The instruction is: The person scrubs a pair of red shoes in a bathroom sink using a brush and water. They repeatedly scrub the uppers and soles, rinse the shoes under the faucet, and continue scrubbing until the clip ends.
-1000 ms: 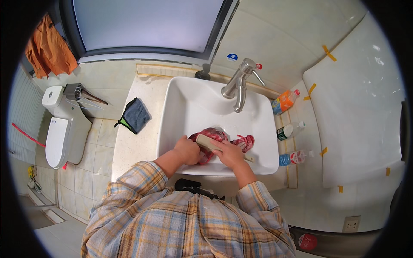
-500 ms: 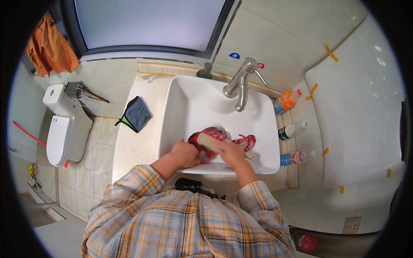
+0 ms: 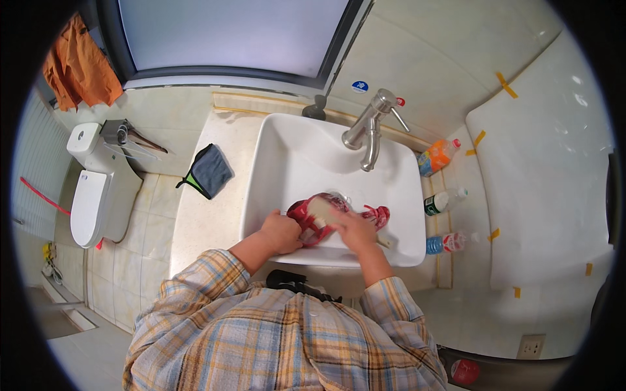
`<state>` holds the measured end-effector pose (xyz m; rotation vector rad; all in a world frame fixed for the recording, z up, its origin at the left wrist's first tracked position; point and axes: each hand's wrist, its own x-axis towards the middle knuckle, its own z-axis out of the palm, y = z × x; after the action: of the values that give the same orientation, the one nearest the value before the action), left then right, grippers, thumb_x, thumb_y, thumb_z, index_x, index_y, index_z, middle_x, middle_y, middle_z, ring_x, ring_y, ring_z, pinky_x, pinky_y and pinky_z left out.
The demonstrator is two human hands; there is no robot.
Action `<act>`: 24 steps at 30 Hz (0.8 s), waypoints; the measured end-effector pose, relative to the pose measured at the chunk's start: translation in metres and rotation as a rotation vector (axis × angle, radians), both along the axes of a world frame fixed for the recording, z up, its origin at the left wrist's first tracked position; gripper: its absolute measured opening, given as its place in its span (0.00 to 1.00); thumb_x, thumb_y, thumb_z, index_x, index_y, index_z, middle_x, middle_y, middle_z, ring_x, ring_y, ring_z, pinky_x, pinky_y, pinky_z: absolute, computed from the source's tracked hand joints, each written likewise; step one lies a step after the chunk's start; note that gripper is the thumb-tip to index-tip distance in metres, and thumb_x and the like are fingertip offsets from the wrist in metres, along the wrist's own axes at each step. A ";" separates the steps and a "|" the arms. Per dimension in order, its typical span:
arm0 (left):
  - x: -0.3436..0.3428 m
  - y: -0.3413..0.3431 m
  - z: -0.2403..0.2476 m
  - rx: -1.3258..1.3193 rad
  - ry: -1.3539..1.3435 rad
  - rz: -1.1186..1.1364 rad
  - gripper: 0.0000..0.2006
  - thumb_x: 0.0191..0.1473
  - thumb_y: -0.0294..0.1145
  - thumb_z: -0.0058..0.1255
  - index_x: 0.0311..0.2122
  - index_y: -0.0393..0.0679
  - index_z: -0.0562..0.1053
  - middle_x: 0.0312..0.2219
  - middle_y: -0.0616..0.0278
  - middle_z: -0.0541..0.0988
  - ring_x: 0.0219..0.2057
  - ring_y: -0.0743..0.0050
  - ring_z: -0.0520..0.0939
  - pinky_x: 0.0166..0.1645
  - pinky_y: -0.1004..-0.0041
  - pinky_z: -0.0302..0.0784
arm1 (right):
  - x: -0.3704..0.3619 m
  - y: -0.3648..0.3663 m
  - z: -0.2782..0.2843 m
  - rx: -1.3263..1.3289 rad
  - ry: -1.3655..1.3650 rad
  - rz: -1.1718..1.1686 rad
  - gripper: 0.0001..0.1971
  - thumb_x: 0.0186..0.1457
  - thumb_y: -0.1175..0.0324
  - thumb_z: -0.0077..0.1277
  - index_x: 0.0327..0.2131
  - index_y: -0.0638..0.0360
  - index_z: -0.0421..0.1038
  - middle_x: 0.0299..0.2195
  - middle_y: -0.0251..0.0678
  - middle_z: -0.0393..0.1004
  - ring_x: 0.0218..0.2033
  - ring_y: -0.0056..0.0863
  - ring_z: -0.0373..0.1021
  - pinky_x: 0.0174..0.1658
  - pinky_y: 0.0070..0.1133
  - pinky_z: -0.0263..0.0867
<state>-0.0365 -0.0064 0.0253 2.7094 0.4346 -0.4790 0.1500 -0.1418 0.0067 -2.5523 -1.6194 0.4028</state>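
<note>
In the white sink (image 3: 264,156) lies a wet red cloth item (image 3: 298,212) with darker and paler patches; its exact kind I cannot tell. My left hand (image 3: 282,234) is closed on its left edge near the sink's front wall. My right hand (image 3: 357,231) grips a beige scrubbing brush (image 3: 321,211), its head resting over the red cloth and its handle poking out beyond my fingers. A bunched red-and-white end (image 3: 378,215) of fabric lies right of my right hand. Whether it joins the main piece is hidden.
A steel faucet (image 3: 370,133) rises from the sink's back right. Left of the basin, a grey folded cloth (image 3: 210,171) lies on the counter (image 3: 202,231). Along the right stand an orange-labelled bottle (image 3: 438,158), a green-capped bottle (image 3: 445,201) and a blue-and-red bottle (image 3: 448,243).
The brush head and my right hand have shifted slightly right over the red cloth. My left hand keeps its hold. The whole view has moved a little.
</note>
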 end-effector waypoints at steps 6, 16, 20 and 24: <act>-0.002 0.000 -0.002 -0.024 -0.046 0.028 0.14 0.44 0.47 0.50 0.28 0.50 0.78 0.26 0.62 0.79 0.33 0.66 0.79 0.49 0.61 0.62 | 0.015 0.005 0.000 0.043 -0.065 -0.290 0.21 0.53 0.54 0.46 0.52 0.34 0.63 0.38 0.37 0.70 0.38 0.37 0.69 0.39 0.32 0.66; -0.002 0.000 -0.010 -0.050 -0.204 -0.013 0.07 0.43 0.41 0.50 0.27 0.54 0.76 0.26 0.65 0.76 0.33 0.68 0.77 0.41 0.61 0.64 | 0.008 0.003 -0.003 0.106 -0.078 -0.181 0.20 0.52 0.55 0.48 0.50 0.33 0.65 0.33 0.36 0.71 0.34 0.37 0.69 0.36 0.31 0.65; -0.003 0.000 -0.009 -0.052 -0.431 0.142 0.06 0.43 0.38 0.49 0.24 0.52 0.75 0.26 0.64 0.73 0.30 0.66 0.76 0.39 0.63 0.65 | 0.012 0.007 -0.004 0.142 -0.063 -0.287 0.20 0.52 0.55 0.47 0.51 0.33 0.64 0.34 0.36 0.71 0.36 0.37 0.69 0.37 0.31 0.65; -0.004 0.005 -0.004 -0.083 -0.416 0.171 0.07 0.42 0.40 0.51 0.21 0.50 0.74 0.27 0.63 0.71 0.31 0.65 0.75 0.39 0.62 0.64 | -0.001 0.003 -0.002 0.215 0.062 -0.056 0.20 0.52 0.55 0.47 0.51 0.33 0.63 0.36 0.36 0.71 0.38 0.37 0.68 0.39 0.31 0.65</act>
<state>-0.0407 -0.0016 0.0208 2.5681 0.5077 0.1119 0.1489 -0.1390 0.0045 -2.3954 -1.4793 0.2828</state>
